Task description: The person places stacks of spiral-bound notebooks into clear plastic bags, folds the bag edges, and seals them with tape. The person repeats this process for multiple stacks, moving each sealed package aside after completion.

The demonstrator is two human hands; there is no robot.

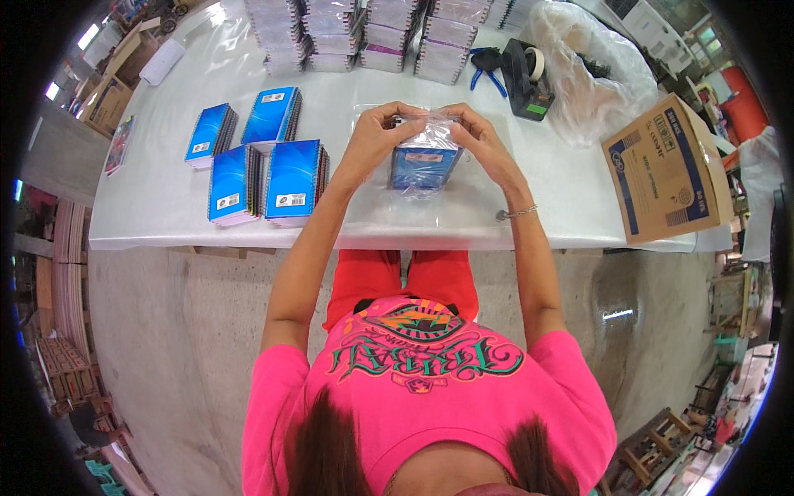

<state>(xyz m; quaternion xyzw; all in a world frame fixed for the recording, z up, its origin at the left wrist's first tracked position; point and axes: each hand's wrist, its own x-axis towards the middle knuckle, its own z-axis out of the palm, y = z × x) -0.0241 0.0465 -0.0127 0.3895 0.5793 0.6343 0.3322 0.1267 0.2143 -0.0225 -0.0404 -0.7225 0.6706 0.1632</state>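
Note:
Directly in front of me on the table stands a small stack of blue notebooks (422, 169) inside clear plastic wrap (433, 126). The film looks crinkled and shiny, gathered at the far end of the stack. My left hand (378, 136) pinches this film at the stack's far left corner. On the other corner, my right hand (486, 142) grips it between thumb and fingers, a bracelet round the wrist. Left of my left forearm sit several piles of blue spiral notebooks (291, 178), unwrapped, their coils facing right.
Wrapped notebook stacks (385, 37) line the far side of the white-covered table (165, 223). Blue-handled cutters (488, 73) lie beside a black tape dispenser (526, 83). A clear plastic bag (579, 66) and a cardboard box (662, 178) occupy the right side.

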